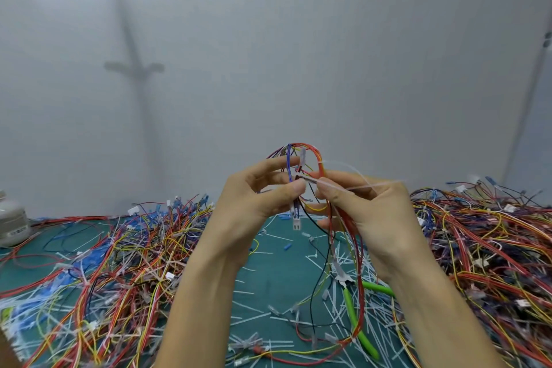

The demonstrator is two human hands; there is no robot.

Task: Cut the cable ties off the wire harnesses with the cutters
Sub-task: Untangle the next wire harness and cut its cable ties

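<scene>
Head view: the wire harness [301, 155] is held raised above the mat [277, 278]. The left hand [257, 197] pinches its wires between thumb and fingers. The right hand [367, 209] pinches a translucent cable tie [358, 187] at the bundle. The cutters [354, 314] lie unheld on the mat, below the right wrist. Step in hand, as judged: drawing a tie clear. The next move calls for freeing the right hand to take up the cutters
</scene>
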